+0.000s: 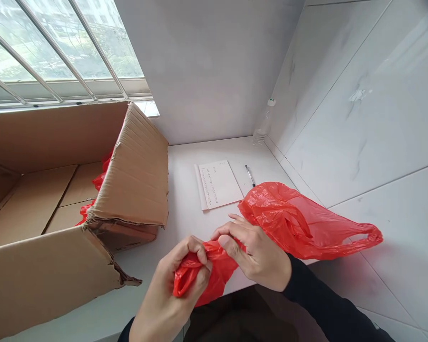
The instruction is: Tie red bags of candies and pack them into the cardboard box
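My left hand (176, 280) is closed around a bunched red plastic bag (221, 280), with a folded loop of it poking out between thumb and fingers. At the bag's other side, my right hand (253, 249) curls its fingers and thumb over the thin film; part of its grip is hidden. The bag's loose part hangs down between both hands. Just beyond my right hand, a second red plastic bag (271, 209) lies spread on the white table (181, 190), its handle loop pointing right.
On the left stands a large open cardboard box (135, 180) with red plastic (100, 181) inside. A paper pad (219, 184) with printed marks and a pen (250, 175) lie on the table. A clear bottle (263, 124) stands in the back corner, by the tiled wall (342, 118).
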Action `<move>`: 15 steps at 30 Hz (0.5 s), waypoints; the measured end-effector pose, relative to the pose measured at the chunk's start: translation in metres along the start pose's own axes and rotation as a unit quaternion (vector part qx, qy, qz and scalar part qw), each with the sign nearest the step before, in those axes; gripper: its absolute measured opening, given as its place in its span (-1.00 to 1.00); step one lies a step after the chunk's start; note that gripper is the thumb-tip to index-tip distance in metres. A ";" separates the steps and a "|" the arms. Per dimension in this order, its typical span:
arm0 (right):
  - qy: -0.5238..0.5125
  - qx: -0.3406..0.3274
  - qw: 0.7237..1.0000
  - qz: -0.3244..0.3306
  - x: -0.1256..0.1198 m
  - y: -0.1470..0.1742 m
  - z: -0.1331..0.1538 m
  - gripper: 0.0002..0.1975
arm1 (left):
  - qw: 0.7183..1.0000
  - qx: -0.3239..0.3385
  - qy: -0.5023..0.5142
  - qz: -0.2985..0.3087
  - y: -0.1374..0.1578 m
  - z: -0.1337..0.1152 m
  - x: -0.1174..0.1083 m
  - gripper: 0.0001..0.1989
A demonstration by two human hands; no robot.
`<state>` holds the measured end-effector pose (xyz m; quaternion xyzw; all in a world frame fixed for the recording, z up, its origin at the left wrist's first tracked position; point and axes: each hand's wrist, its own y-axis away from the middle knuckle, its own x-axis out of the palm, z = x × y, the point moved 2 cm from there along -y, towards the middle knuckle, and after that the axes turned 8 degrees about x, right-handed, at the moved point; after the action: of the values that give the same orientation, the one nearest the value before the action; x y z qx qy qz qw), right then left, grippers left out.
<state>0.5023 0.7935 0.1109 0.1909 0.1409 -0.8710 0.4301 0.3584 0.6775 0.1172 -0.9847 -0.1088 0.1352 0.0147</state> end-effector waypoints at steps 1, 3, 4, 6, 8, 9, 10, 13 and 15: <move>-0.012 0.023 1.000 0.003 0.001 0.000 -0.002 -0.74 | 0.999 0.024 -0.040 -0.016 0.001 0.004 -0.002 -0.89; -0.038 0.065 0.997 0.030 0.004 0.000 -0.007 -0.72 | 0.989 0.070 -0.109 -0.068 0.003 0.013 -0.003 -0.91; -0.050 0.080 0.994 0.052 0.006 0.000 -0.009 -0.70 | 0.982 0.095 -0.136 -0.094 0.004 0.016 -0.002 -0.87; -0.070 0.088 0.989 0.100 0.010 -0.001 -0.013 -0.63 | 0.966 0.154 -0.171 -0.116 0.005 0.021 0.002 -0.77; -0.082 0.090 0.984 0.129 0.014 -0.003 -0.017 -0.65 | 0.953 0.208 -0.189 -0.116 0.007 0.023 0.005 -0.71; -0.087 0.094 0.982 0.135 0.016 -0.004 -0.019 -0.71 | 0.946 0.229 -0.197 -0.115 0.007 0.023 0.005 -0.69; -0.091 0.097 0.982 0.134 0.016 -0.005 -0.021 -0.78 | 0.941 0.244 -0.206 -0.114 0.007 0.023 0.005 -0.68; -0.105 0.098 0.985 0.096 0.015 -0.005 -0.021 -0.93 | 0.931 0.260 -0.237 -0.100 0.009 0.025 0.002 -0.61; -0.144 0.095 0.981 0.086 0.013 -0.004 -0.020 -0.92 | 0.930 0.257 -0.249 -0.085 0.011 0.028 0.001 -0.55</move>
<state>0.4957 0.7953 0.0879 0.1151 -0.0233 -0.8585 0.4992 0.3536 0.6673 0.0891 -0.8690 -0.1540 0.3978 0.2509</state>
